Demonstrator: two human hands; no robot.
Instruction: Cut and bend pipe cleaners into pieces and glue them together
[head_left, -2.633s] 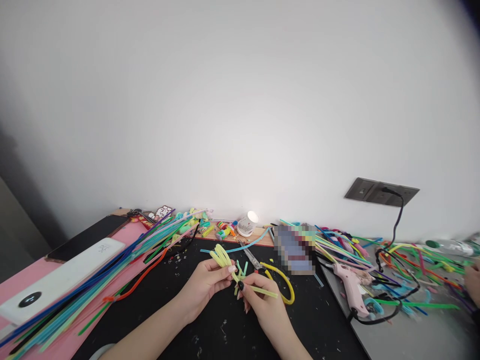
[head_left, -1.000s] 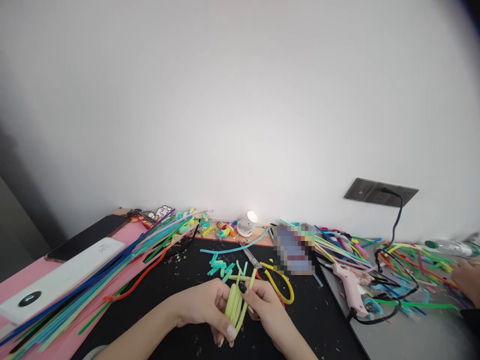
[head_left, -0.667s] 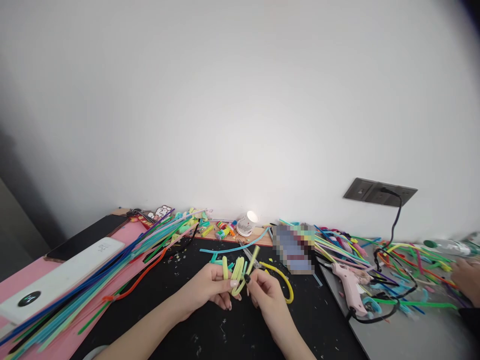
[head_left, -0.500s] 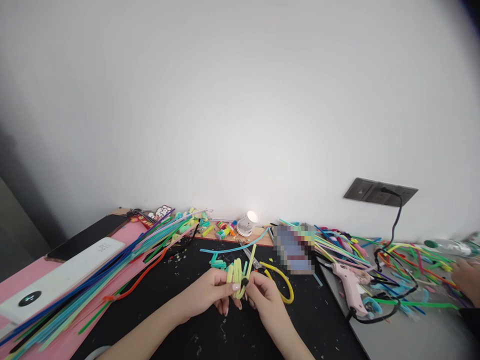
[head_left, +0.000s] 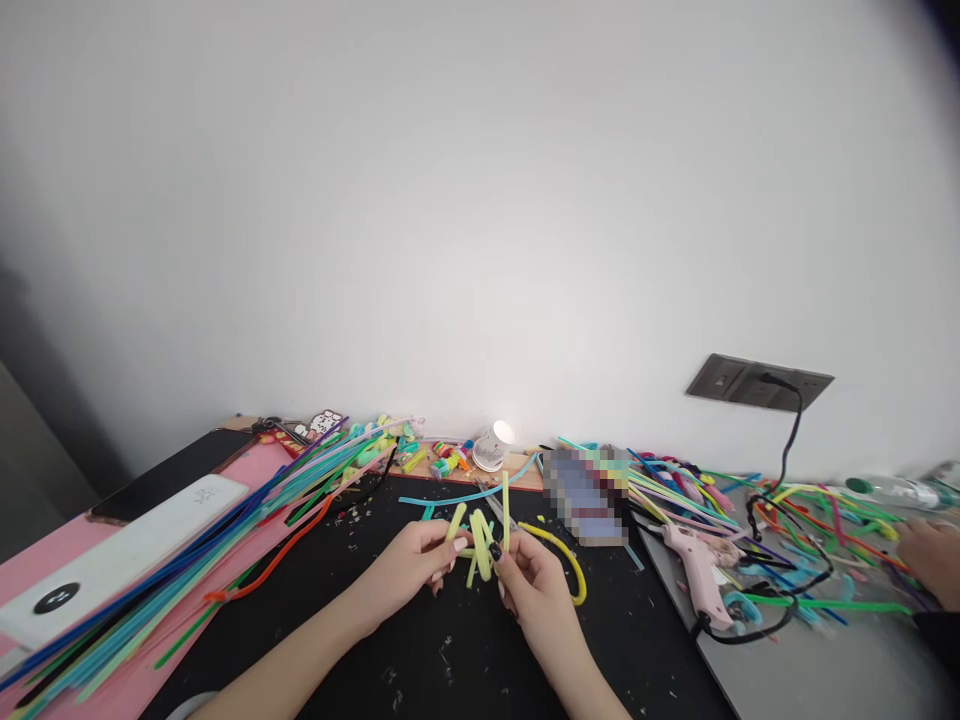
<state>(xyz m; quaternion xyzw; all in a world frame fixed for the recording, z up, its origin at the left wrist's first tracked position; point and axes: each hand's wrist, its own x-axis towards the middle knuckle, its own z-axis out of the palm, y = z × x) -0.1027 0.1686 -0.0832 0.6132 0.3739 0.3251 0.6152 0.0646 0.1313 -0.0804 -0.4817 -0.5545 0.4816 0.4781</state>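
Between my two hands is a pale yellow-green pipe cleaner (head_left: 481, 545), bent into several folds. My left hand (head_left: 420, 560) pinches its left end between thumb and fingers. On the other side, my right hand (head_left: 529, 575) grips the folds at the right, and one straight end sticks up above its fingers. Just behind the hands lie scissors (head_left: 504, 512), partly hidden by the folds. A thicker yellow pipe cleaner (head_left: 574, 568) curves beside my right hand, and a light blue one (head_left: 450, 499) lies farther back on the black mat (head_left: 450, 660).
Bundled pipe cleaners (head_left: 247, 530) and a white box (head_left: 127, 560) lie at left. A paper cup (head_left: 493, 447) stands by the wall. At right are a pink glue gun (head_left: 701, 580) with its cord, a bottle (head_left: 892, 490) and another person's hand (head_left: 930, 560).
My hands have moved slightly apart. The folds of the yellow-green pipe cleaner, bunched close together before, are now spread, with the left end drawn away to the left.
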